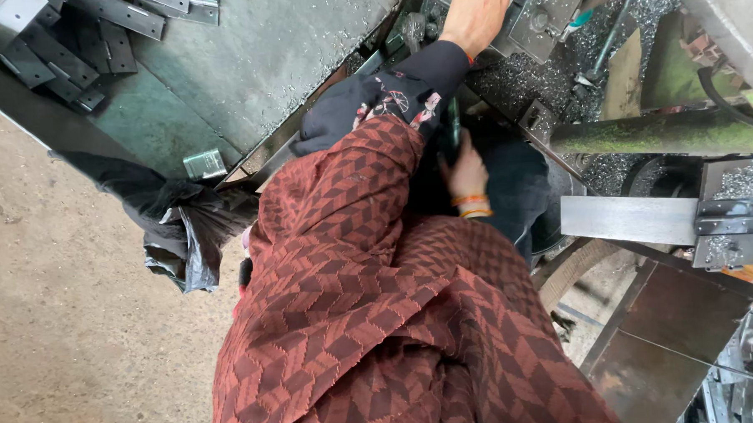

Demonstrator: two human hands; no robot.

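Note:
My left hand (472, 12) reaches out of a black sleeve to the top edge of the view and lies against a grey metal block (545, 10) on a machine. Its fingers are cut off by the frame edge. Lower down, my right hand (465, 173), with orange bangles at the wrist, is closed around a dark upright lever handle (454, 125). A maroon patterned shawl (371, 303) covers my body and hides most of both arms.
Several grey metal brackets (70, 39) are piled at the top left on a green-grey bench (254, 57), with one small bracket (204, 164) at its edge. A black plastic bag (177, 223) hangs below. Metal shavings (514, 77), a thick green shaft (657, 135) and a steel bar (627, 219) lie right.

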